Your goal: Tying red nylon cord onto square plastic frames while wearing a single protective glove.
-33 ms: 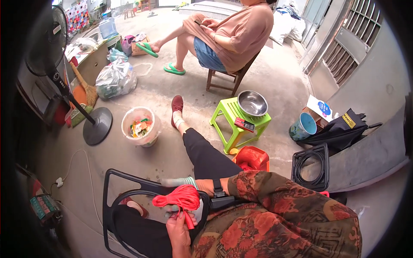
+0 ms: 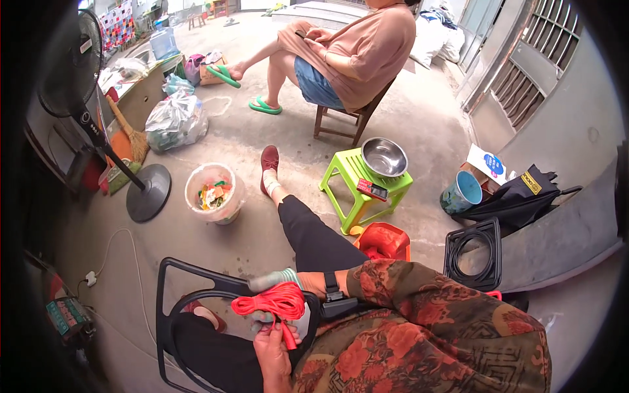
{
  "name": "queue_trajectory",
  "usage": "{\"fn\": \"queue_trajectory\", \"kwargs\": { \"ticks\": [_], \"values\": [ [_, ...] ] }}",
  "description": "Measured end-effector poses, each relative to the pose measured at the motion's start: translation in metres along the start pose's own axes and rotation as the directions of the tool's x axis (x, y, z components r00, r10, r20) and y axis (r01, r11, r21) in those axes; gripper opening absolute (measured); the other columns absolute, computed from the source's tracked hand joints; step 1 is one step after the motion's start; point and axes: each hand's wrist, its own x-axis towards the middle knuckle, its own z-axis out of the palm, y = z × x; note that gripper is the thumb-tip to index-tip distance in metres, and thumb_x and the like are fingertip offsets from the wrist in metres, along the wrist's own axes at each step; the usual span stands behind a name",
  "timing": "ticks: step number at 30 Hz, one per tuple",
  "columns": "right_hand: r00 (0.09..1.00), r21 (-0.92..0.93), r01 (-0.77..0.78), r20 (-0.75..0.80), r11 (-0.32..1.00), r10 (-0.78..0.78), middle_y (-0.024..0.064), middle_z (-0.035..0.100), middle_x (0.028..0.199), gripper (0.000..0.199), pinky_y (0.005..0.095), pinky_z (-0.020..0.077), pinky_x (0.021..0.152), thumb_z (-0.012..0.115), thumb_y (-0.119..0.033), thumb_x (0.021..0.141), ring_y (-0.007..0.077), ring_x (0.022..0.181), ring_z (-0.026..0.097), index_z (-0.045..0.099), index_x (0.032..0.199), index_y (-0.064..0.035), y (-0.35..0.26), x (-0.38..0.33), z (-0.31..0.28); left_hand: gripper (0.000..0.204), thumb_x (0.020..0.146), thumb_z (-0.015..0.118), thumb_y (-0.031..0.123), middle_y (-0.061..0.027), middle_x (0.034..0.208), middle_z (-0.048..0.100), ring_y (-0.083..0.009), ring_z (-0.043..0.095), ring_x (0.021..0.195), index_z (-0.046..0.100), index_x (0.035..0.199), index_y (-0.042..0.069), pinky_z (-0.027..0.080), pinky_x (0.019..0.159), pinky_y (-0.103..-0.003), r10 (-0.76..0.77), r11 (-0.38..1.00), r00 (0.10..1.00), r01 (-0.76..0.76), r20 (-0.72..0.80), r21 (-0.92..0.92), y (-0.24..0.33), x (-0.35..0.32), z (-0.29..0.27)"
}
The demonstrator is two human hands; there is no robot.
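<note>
A bundled red skipping rope (image 2: 270, 300) with a red handle (image 2: 289, 336) is held between my two hands above my lap. My left hand (image 2: 272, 350), bare, is closed around the lower end of the bundle by the handle. Coming in from the right, my right hand (image 2: 265, 281) wears a grey glove with a striped cuff and grips the coils. Some of its gloved fingers show beneath the rope; the rest are hidden by it. Under both hands a black frame (image 2: 162, 308) with a curved inner ring lies across my legs.
A clear bucket (image 2: 190, 190) of scraps stands ahead, beside a standing fan (image 2: 149, 193). On a green stool (image 2: 347, 196) are a metal bowl (image 2: 385, 158) and a red-and-black device (image 2: 372, 189). An orange container (image 2: 407, 252) and another black frame (image 2: 452, 262) sit rightward. A person (image 2: 373, 59) sits beyond.
The gloved fingers of my right hand, blurred and stretched out to the left before, have drawn in slightly against the rope. The bundle and my left hand have barely moved.
</note>
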Motion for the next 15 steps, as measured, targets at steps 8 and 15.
{"fn": "queue_trajectory", "kwargs": {
  "ticks": [8, 15],
  "values": [
    [0.887, -0.787, -0.298, -0.437, 0.54, -0.148, 0.0054, 0.067, 0.08, 0.042, 0.0339, 0.0512, 0.064, 0.072, -0.017, 0.068, 0.0156, 0.071, 0.061, 0.059, 0.104, -0.0007, -0.002, -0.016, 0.023, 0.019, 0.09, 0.057, 0.018, -0.0117, 0.074, 0.062, -0.0165, 0.06, 0.055, 0.054, 0.093, 0.0, 0.053, 0.05, -0.027, 0.097, 0.992, 0.99, -0.105, -0.107, -0.073, 0.007, -0.002, -0.006],
    [0.879, -0.291, 0.016, -0.453, 0.957, -0.152, 0.0032, 0.064, 0.086, 0.035, 0.0297, 0.0493, 0.066, 0.063, -0.022, 0.079, 0.0158, 0.07, 0.058, 0.058, 0.105, -0.0004, 0.037, -0.045, -0.002, 0.021, 0.091, 0.056, 0.023, -0.0095, 0.071, 0.06, -0.0143, 0.057, 0.055, 0.053, 0.091, 0.002, 0.049, 0.049, -0.026, 0.068, 0.998, 0.99, -0.069, -0.121, -0.005, 0.006, -0.005, 0.0]
  ]
}}
